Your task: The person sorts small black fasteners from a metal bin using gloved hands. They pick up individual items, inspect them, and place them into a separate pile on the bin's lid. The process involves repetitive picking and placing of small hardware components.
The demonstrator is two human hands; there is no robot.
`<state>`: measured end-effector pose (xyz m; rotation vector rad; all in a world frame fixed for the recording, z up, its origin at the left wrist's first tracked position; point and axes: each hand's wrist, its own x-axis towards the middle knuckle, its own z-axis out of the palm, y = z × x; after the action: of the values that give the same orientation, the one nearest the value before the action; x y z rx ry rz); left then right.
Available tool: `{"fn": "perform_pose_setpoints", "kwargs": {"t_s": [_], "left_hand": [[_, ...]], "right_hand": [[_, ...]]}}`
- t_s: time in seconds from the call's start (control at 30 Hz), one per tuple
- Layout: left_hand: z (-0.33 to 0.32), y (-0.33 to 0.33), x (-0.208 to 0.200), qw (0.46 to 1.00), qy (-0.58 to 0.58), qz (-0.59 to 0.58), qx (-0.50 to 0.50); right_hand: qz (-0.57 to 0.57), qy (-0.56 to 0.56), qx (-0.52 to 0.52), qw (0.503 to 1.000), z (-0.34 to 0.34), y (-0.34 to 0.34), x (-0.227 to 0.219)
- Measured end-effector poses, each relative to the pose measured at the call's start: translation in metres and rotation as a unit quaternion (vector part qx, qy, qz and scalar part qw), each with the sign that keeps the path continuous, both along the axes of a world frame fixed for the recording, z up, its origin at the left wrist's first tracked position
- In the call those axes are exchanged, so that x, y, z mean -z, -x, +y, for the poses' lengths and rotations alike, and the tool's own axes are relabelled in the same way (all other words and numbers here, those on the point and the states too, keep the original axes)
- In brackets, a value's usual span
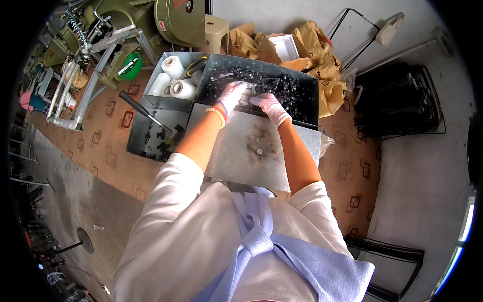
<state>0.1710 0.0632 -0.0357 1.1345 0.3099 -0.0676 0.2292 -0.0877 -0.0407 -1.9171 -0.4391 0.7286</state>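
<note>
Both my hands wear pale, thin gloves and reach over the front edge of a grey metal bin (314, 108) full of small black parts (282, 83). My left hand (233, 94), with a beaded bracelet at its wrist, has its fingers bent together at the near side of the parts. Close by on the right, my right hand (270, 104) points inward, its thumb and fingers drawn together toward the left one. Whatever lies between the fingertips is too small to make out. Below my forearms is a bare metal plate (236, 151) with a bolt head (259, 151) in its stained middle.
A left compartment holds white rolls (182, 89). In front of it, a dark-handled hammer (146, 110) leans in a tray (151, 126) of black bits. Brown paper and cardboard (329, 80) stand behind the bin. Green machinery (173, 22) and a green bowl (132, 66) are at the far left.
</note>
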Motion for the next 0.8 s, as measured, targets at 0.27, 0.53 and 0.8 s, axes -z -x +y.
{"fn": "perform_pose_setpoints", "kwargs": {"t_s": [0.27,0.53,0.8], "left_hand": [[0.000,0.001,0.003,0.996,-0.078,-0.012,0.044],[-0.007,0.001,0.000,0.996,-0.046,-0.039,-0.067],[-0.007,0.002,-0.001,0.990,-0.014,-0.050,-0.132]], "right_hand": [[-0.094,0.211,-0.008,0.973,0.007,-0.004,0.006],[-0.045,0.024,0.130,0.990,-0.001,0.006,0.001],[-0.028,-0.088,0.117,0.989,0.001,0.008,0.004]]}}
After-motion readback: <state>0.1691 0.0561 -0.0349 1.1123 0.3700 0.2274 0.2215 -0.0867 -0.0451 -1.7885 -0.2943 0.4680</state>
